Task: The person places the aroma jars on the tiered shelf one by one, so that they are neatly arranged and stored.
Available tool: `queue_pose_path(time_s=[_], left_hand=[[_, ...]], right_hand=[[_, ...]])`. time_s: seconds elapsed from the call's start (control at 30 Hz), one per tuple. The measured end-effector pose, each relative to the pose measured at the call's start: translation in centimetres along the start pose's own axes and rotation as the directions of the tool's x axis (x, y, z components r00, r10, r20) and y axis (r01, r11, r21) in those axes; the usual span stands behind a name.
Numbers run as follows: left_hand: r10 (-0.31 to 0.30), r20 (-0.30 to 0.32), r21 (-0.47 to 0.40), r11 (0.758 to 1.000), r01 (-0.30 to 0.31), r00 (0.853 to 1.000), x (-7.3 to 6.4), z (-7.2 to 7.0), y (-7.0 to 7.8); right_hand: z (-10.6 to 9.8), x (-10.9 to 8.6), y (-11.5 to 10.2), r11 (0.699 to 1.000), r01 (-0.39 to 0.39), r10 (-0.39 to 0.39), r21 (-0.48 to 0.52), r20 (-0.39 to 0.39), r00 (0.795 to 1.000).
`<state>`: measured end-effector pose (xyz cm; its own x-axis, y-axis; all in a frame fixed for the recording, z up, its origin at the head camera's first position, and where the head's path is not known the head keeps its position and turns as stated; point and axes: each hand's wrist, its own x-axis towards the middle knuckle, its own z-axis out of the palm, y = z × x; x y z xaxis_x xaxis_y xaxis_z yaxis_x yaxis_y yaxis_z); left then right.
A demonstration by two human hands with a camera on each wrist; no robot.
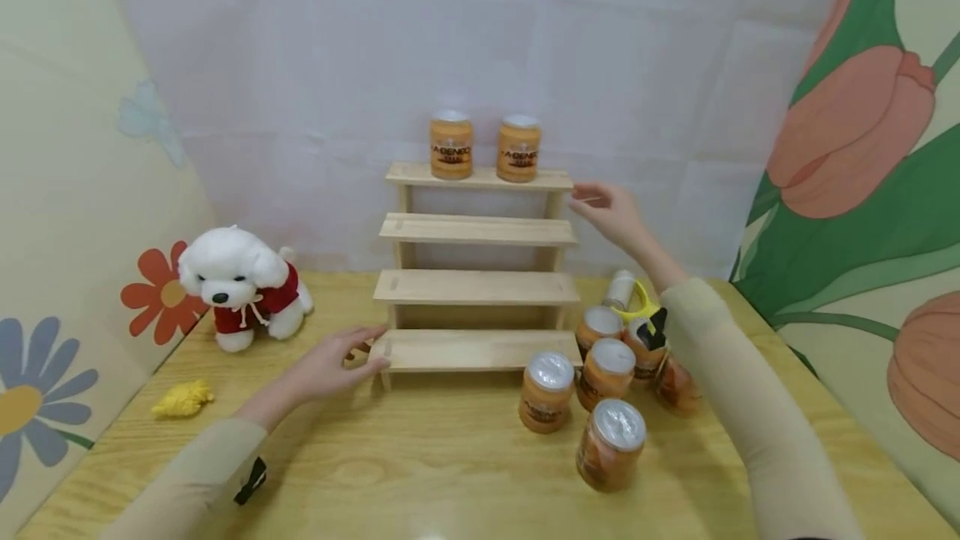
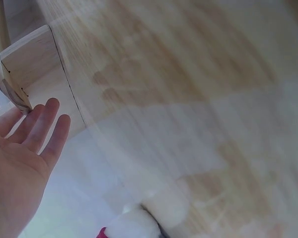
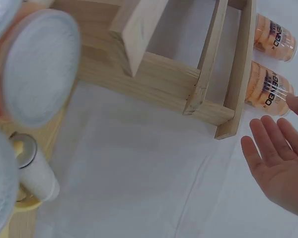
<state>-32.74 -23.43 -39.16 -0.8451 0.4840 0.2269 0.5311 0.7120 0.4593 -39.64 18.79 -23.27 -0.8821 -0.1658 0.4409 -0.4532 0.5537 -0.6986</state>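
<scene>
Work at the stand: I'd judge the step to be steadying or adjusting the wooden stand (image 1: 476,288) from its 2 sides; the next move seems to call for an even, level touch, since a jolt could topple the 2 top cans (image 1: 484,148).
Left hand (image 1: 330,365): the nearer of the 2, fingers loosely spread at the left end of the lowest shelf, clasping nothing.
Right hand (image 1: 615,211): well apart from the other, farther off beside the top shelf's right end, fingers slightly bent, palm bare; I cannot tell whether it touches.
Loose cans (image 1: 611,452): 5 upright at near right, glossy orange cylinders under crinkled silvery lids.
Yellow lump (image 1: 183,399): near left, rough and knobbly.
White cylinder (image 1: 619,288): smooth, lying behind the loose cans near a yellow loop (image 1: 643,300).
Toy dog (image 1: 243,282): left, fluffy white plush in red cloth.
Stand's build: 4 pale, straight-grained boards stepping up toward the far side, the top cans upright on the highest.
Backdrop (image 1: 360,48): farthest, white creased cloth.
</scene>
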Motion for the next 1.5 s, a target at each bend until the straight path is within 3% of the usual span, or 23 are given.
queue_pose_path(time_s=[0.57, 0.9, 1.23, 1.5], left_hand=[[0.015, 0.010, -0.017, 1.000, -0.015, 1.000, 0.7, 0.2, -0.5], [0.006, 0.020, -0.006, 1.000, -0.006, 1.000, 1.3, 0.3, -1.2], [0.010, 0.004, 0.001, 1.000, -0.010, 1.000, 0.8, -0.2, -1.5], [-0.014, -0.011, 0.001, 1.000, 0.014, 1.000, -0.1, -0.7, -1.9]], right_hand=[[-3.4, -9.1, 2.8, 0.998, -0.002, 0.004, -0.055, 0.052, 0.999], [-4.4, -14.5, 5.1, 0.994, -0.097, 0.101, -0.059, 0.056, 0.993], [-4.5, -17.5, 7.2, 0.989, -0.114, 0.117, -0.091, 0.035, 0.993], [-4.1, -18.1, 8.5, 0.972, -0.133, 0.147, -0.195, 0.055, 0.988]])
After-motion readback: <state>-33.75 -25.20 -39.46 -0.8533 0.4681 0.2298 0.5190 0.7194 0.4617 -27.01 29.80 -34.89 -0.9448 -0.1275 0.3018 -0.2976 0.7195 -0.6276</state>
